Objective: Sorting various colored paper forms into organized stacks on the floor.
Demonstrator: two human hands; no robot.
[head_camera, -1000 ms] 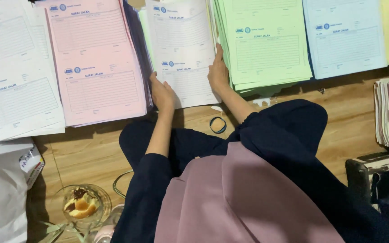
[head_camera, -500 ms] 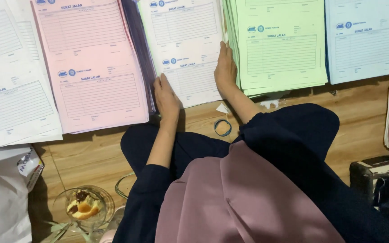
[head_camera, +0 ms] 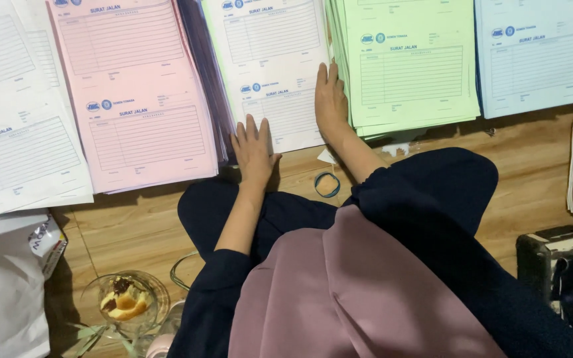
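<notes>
- Head view shows us seated on a wooden floor [head_camera: 134, 232], with stacks of printed forms fanned out in front so each colour can be reached.
- Our left hand [head_camera: 254, 147] lies flat on the lower left corner of the white stack [head_camera: 270, 66], fingers [head_camera: 250, 129] spread and pinching nothing, apparently to hold the sheets square.
- Our right hand [head_camera: 331, 99] rests along that stack's right edge, just beside the green stack [head_camera: 409, 66], fingers together and extended, seemingly aligning the edge.
- Pink stack [head_camera: 134, 99] sits to the left, blue stack [head_camera: 538, 53] well to the right.
- A rubber band [head_camera: 327, 185] lies near our knee; a glass dish [head_camera: 127, 301] stands lower left.
</notes>
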